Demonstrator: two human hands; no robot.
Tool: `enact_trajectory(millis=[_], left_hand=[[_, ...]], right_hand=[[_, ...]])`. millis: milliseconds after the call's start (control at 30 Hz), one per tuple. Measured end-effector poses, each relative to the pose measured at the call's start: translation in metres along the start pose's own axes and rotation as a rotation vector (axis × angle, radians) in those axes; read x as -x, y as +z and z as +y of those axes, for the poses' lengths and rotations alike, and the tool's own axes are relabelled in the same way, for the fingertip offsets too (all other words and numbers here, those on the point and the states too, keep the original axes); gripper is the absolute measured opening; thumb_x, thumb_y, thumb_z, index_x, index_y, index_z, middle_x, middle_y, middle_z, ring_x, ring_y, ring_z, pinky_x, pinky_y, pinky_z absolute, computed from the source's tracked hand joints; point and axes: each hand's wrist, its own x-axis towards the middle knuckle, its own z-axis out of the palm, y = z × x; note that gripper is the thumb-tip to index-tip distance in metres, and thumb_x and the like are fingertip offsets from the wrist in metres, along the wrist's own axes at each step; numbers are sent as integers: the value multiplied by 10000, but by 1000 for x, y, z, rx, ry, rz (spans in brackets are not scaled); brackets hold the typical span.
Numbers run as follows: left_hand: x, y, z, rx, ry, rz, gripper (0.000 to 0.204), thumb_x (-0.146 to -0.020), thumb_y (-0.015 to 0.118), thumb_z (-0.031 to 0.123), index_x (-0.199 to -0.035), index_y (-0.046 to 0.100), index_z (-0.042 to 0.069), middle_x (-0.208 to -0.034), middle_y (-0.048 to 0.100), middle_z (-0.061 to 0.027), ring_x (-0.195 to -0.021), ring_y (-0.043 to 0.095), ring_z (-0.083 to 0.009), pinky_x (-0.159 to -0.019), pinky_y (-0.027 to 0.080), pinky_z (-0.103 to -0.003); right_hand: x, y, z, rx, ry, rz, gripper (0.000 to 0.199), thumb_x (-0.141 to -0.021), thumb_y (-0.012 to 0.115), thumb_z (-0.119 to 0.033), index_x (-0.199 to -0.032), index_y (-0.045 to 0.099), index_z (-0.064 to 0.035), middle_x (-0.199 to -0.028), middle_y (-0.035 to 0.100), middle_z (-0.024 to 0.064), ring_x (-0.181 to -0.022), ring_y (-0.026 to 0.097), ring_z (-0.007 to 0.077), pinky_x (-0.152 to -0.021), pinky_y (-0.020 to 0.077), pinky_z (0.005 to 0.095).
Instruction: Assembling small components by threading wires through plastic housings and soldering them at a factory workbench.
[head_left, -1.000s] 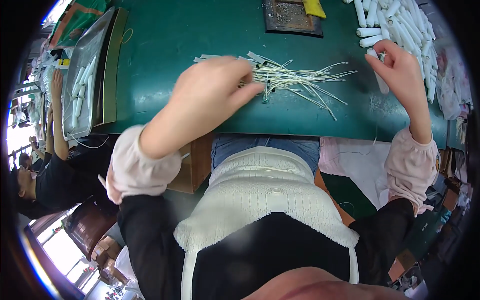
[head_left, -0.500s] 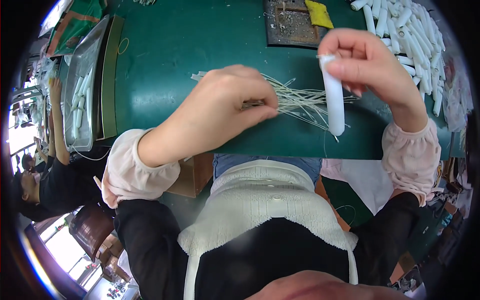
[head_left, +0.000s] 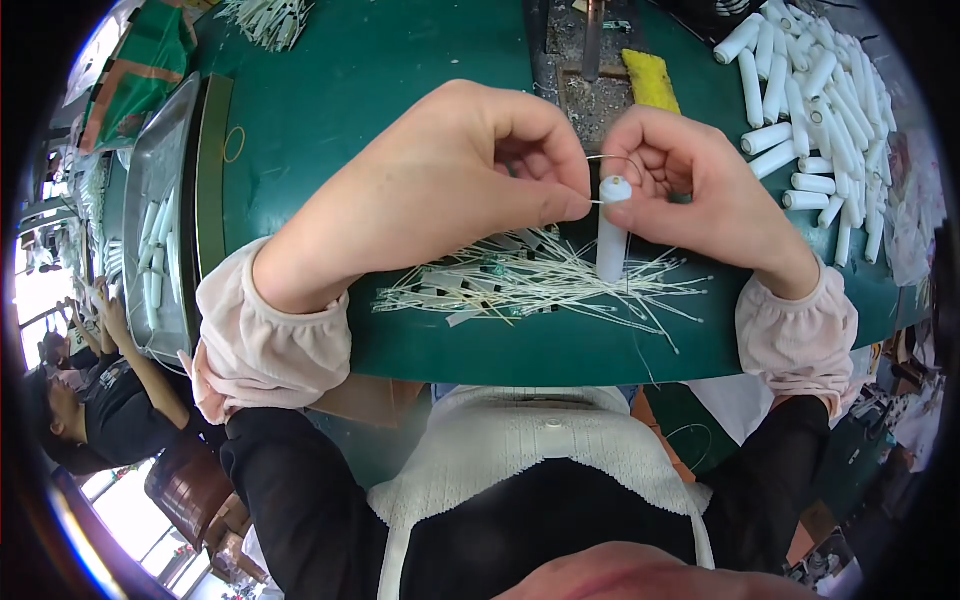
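My right hand (head_left: pixel 690 185) is closed on a white tube (head_left: pixel 611 250), holding it nearly upright near its top with thumb and fingers. A small hole shows in the tube's end cap. My left hand (head_left: pixel 480 160) pinches a thin pale wire (head_left: pixel 606 157) beside the tube's top; the wire loops across to the right hand's fingers. Whether it enters the tube I cannot tell. Beneath both hands a loose bundle of pale wires (head_left: pixel 560 285) lies on the green table, with small green circuit boards among them.
Many white tubes (head_left: pixel 835 120) are heaped at the far right. Beyond my hands stand a dirty black tray (head_left: pixel 565 125), a metal rod (head_left: pixel 593 40) and a yellow sponge (head_left: pixel 652 80). More wires (head_left: pixel 268 20) lie far left. A metal tray (head_left: pixel 178 215) holds tubes; a person (head_left: pixel 125 385) sits past it.
My left hand has lifted from the bundle with a wire and come to the tube's top. My right hand has moved left, turning the tube's capped end into view.
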Motion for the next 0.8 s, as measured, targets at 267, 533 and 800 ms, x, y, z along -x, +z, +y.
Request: enact_trajectory(millis=[267, 533, 800], left_hand=[[-14, 7, -28, 317, 26, -3, 77, -840, 663, 11, -899, 614, 5, -916, 625, -40, -827, 590, -74, -771, 483, -212], [-19, 4, -36, 621, -109, -107, 46, -883, 600, 28, -902, 567, 1, -1074, 595, -122, -914, 598, -124, -831, 482, -248], [-25, 6, -49, 817, -39, -122, 40, -887, 575, 32, -902, 544, 10, -1090, 595, -140, -921, 614, -148, -845, 504, -267]], right_hand=[[7, 6, 3, 271, -42, 200, 266, -751, 690, 40, -934, 514, -40, -693, 480, -52, -569, 418, -12, -506, 303, 153], [4, 12, 15, 81, -136, 237, 264, -755, 702, 37, -984, 577, -6, -727, 502, -45, -593, 423, -12, -526, 307, 149], [-3, 13, 18, -57, -132, 293, 270, -774, 698, 21, -1026, 602, 17, -718, 480, -58, -583, 374, -8, -531, 291, 150]])
